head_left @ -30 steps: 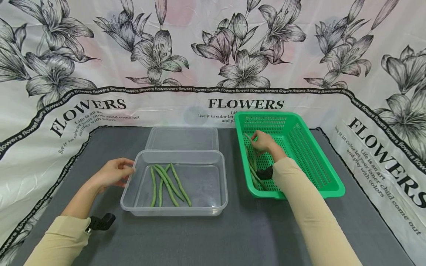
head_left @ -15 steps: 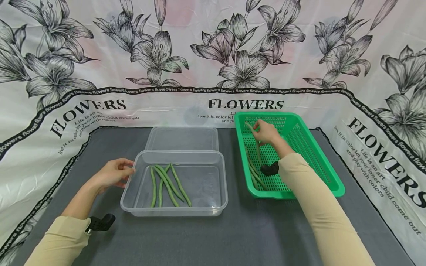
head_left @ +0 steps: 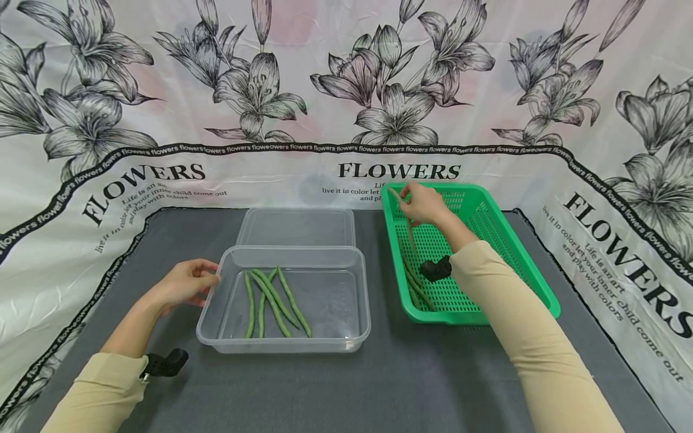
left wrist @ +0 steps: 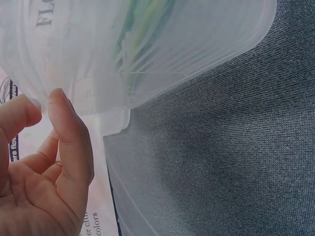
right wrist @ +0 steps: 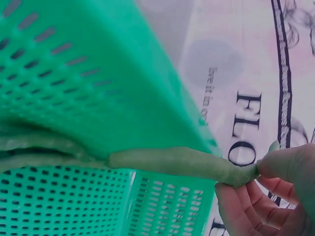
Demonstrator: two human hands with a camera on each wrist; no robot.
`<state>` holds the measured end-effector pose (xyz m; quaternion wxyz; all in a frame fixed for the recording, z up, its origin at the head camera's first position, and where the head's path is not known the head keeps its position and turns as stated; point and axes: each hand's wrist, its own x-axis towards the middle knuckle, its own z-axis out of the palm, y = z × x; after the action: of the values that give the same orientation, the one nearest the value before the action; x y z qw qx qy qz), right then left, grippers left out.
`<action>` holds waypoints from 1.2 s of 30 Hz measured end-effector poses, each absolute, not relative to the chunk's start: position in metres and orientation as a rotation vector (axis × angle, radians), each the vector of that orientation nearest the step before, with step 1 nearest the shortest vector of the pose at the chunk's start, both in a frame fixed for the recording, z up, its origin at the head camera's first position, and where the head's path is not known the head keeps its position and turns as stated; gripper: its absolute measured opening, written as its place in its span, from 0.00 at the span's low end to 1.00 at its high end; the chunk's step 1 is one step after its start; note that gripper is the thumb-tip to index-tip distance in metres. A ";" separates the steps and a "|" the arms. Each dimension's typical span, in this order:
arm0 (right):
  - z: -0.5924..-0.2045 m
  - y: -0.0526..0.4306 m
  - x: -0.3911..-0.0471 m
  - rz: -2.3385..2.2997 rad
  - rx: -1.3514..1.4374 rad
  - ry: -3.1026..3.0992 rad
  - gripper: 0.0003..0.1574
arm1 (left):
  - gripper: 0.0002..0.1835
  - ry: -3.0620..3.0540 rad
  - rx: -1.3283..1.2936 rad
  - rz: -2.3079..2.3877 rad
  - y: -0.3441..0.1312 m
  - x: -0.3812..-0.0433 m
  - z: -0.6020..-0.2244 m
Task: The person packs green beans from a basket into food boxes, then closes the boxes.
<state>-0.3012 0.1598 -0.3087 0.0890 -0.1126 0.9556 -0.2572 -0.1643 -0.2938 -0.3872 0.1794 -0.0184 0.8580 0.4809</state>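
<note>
- The right hand [head_left: 425, 204] grasped a green bean [right wrist: 172, 162] over the far left corner of the green basket [head_left: 526, 263].
- Below, other beans [head_left: 420, 291] lay along the basket's left side.
- The left hand [head_left: 184, 284] pinched the left rim of the clear box [head_left: 281, 345].
- Several loose beans [head_left: 273, 300] lay inside, left of centre.
- A clear lid [head_left: 296, 227] lay at its far side.

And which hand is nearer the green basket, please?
The right hand, at the far end of the green basket; the left hand is left of it, at the clear container.
</note>
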 end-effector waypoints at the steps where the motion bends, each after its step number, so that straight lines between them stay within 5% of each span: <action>1: -0.308 0.157 -0.301 -0.765 -0.346 2.844 0.17 | 0.25 2.425 -0.051 1.359 -0.294 -0.164 -0.387; 36: -0.325 0.036 -0.263 -0.713 -0.729 2.730 0.12 | 0.26 2.418 -0.059 1.364 -0.293 -0.163 -0.386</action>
<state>-0.2631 0.0362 -0.3255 0.1133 -0.2486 0.9308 -0.2430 -0.1630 -0.2933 -0.3863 0.1813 -0.0208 0.8564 0.4829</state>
